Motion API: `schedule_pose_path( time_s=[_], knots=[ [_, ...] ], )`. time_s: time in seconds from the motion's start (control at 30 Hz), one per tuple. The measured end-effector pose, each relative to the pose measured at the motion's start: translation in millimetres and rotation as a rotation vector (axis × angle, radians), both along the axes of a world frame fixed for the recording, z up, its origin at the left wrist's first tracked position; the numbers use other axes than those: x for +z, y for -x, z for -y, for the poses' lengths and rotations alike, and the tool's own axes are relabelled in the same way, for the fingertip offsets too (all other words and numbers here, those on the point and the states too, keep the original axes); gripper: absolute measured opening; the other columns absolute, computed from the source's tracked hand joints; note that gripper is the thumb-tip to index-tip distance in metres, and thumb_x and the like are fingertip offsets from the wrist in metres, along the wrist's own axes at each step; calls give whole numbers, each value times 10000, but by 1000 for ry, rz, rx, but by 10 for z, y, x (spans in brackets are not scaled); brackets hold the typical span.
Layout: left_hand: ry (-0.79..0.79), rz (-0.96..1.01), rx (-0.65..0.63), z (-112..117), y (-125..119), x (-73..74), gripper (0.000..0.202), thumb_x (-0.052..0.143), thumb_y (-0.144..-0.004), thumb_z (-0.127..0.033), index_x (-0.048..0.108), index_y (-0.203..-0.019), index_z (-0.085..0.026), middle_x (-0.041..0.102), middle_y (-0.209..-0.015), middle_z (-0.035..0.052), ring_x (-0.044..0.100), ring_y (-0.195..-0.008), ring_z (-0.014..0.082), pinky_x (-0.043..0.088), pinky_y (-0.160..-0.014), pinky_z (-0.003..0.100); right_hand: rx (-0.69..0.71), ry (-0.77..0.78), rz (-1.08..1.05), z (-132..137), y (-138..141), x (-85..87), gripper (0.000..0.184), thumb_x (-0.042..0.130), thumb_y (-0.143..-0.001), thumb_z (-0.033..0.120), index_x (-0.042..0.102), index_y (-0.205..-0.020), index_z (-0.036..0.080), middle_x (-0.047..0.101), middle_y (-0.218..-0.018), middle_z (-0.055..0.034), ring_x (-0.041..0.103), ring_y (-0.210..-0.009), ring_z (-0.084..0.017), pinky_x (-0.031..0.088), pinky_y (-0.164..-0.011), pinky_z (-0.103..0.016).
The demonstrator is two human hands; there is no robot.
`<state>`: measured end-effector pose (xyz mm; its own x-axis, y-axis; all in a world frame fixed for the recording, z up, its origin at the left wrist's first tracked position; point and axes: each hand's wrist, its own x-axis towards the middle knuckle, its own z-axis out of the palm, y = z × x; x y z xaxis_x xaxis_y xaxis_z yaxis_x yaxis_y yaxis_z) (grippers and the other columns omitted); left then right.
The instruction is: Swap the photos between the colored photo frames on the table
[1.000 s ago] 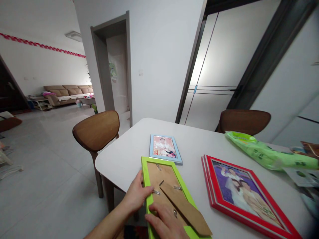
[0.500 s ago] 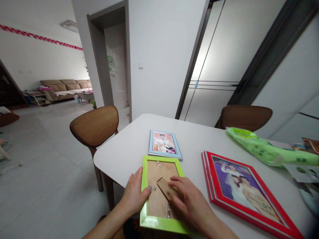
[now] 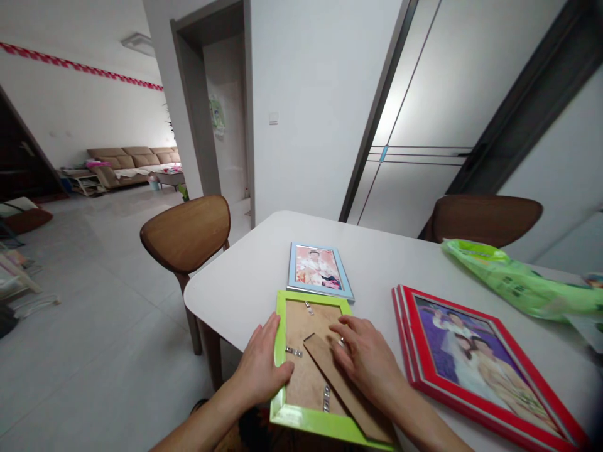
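A lime-green picture frame lies face down at the table's near edge, its brown backing board showing. My left hand grips its left side, thumb over the rim beside a metal clip. My right hand is over the right side, fingers apart around another small metal clip; whether they press on it is hard to see. A brown stand leg slants across the back towards the lower right. Further clips sit at the top and bottom.
Beyond the green frame stands a light-blue framed photo, lying face up. Red picture frames are stacked at the right, a wedding photo on top. Behind them lies a green plastic bag. Wooden chairs flank the white table.
My right hand has shifted slightly up and right, uncovering more of the stand leg and the right clip. My left hand keeps its place on the frame. The view has turned slightly left.
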<state>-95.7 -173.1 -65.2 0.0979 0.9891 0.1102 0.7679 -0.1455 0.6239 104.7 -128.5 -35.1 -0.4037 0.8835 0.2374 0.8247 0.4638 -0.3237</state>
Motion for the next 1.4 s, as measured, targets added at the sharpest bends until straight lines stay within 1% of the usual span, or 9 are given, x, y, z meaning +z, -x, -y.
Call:
schedule_pose_path(
  time_s=[0.13, 0.27, 0.5, 0.63, 0.73, 0.83, 0.97, 1.2, 1.4],
  knots=[
    [-18, 1, -1, -1, 5, -38, 713, 482, -637, -234, 235, -1284, -65, 263, -1349, 135, 236, -1235, 223, 162, -1033, 397, 222, 63, -52, 98, 395, 32, 166, 464, -759, 244, 619, -750, 188, 554, -838, -52, 478, -810, -164, 357, -725, -277],
    [-71, -22, -18, 10, 7, -86, 640, 442, -679, -218, 253, -1277, -90, 282, -1343, 122, 251, -1230, 213, 180, -1025, 415, 178, 27, -39, 91, 640, -40, 144, 475, -752, 201, 561, -641, 167, 533, -731, -40, 463, -736, -148, 344, -670, -259],
    [-88, -67, -7, 34, -22, -98, 618, 417, -674, -185, 278, -1263, -57, 295, -1335, 130, 258, -1228, 196, 189, -1028, 393, 114, 8, -59, 20, 699, -152, 129, 435, -752, 145, 545, -684, 154, 540, -740, -55, 464, -725, -149, 353, -678, -261],
    [-86, -35, 2, 40, -16, -94, 631, 425, -659, -182, 285, -1262, -58, 302, -1332, 129, 269, -1223, 199, 193, -1029, 383, 171, 100, -127, -12, 605, -53, 137, 434, -751, 162, 570, -744, 144, 558, -743, -56, 487, -726, -148, 378, -687, -265],
    [-88, -20, 3, 39, -10, -103, 645, 436, -658, -196, 272, -1269, -70, 308, -1329, 130, 274, -1220, 202, 197, -1026, 387, 356, 194, -180, 56, 369, 121, 186, 447, -745, 179, 590, -865, 173, 557, -927, -69, 492, -873, -154, 380, -790, -287],
    [-92, -14, 6, 36, -15, -110, 647, 439, -660, -203, 268, -1271, -75, 315, -1325, 130, 283, -1215, 208, 192, -1026, 388, 498, 274, -91, 183, 107, 245, 218, 514, -671, 141, 635, -820, 246, 496, -1096, -41, 425, -1031, -186, 319, -898, -352],
    [-92, -16, 21, 30, -30, -104, 640, 425, -656, -183, 275, -1269, -74, 306, -1332, 120, 274, -1219, 211, 177, -1032, 388, 506, 276, -38, 277, -14, 204, 169, 567, -650, 161, 664, -713, 284, 495, -1095, -9, 393, -1059, -197, 295, -910, -370],
    [-48, -20, 30, 53, -54, -51, 638, 426, -646, -182, 298, -1259, -61, 306, -1330, 125, 269, -1223, 212, 165, -1037, 386, 413, 220, -67, 201, 150, 139, 87, 551, -675, 204, 634, -680, 228, 551, -957, -30, 462, -921, -182, 365, -818, -351],
    [-48, -21, 27, 72, -44, -32, 643, 428, -650, -187, 290, -1263, -50, 311, -1326, 134, 283, -1215, 208, 202, -1026, 372, 568, 369, -70, 218, 12, 198, 283, 508, -662, 126, 643, -859, 277, 422, -1217, -19, 359, -1138, -194, 263, -964, -371]
  ],
)
